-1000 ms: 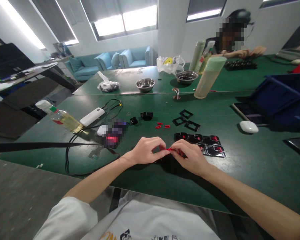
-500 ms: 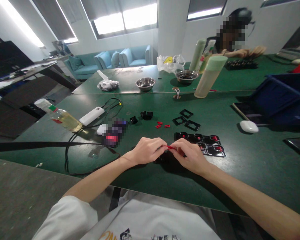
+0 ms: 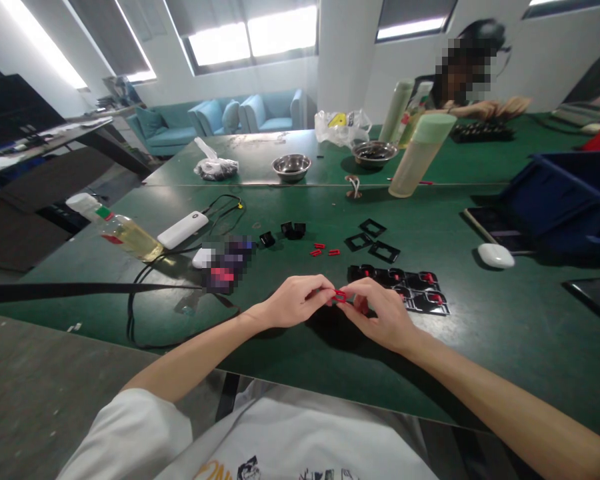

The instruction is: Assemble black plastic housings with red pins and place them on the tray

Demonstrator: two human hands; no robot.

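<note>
A small red plastic loop (image 3: 340, 297) sits between my two hands, above the table's near part. My left hand (image 3: 297, 300) pinches its left end between thumb and fingertips. My right hand (image 3: 380, 310) has its thumb and forefinger at the loop's right end, in a loose pinch; its other fingers curl inward. Beyond the hands lie 3 more red pieces (image 3: 319, 251). Just right of my right hand, partly behind it, are several black housings with red inserts (image 3: 423, 290) laid in two rows. Flat black frames (image 3: 373, 237) and black clip-like parts (image 3: 293, 231) lie farther back.
To the left are a bottle (image 3: 125, 233), a white power bank (image 3: 183, 231), cables and a phone. A metal bowl (image 3: 291, 167), a green-capped bottle (image 3: 423, 157) and a blue bin (image 3: 565, 203) stand beyond. A white mouse (image 3: 496, 255) is at right. Another person works across the table.
The red piece has turned so that its open loop shape now shows between my fingertips. My right fingers have spread slightly; both hands stay in nearly the same place.
</note>
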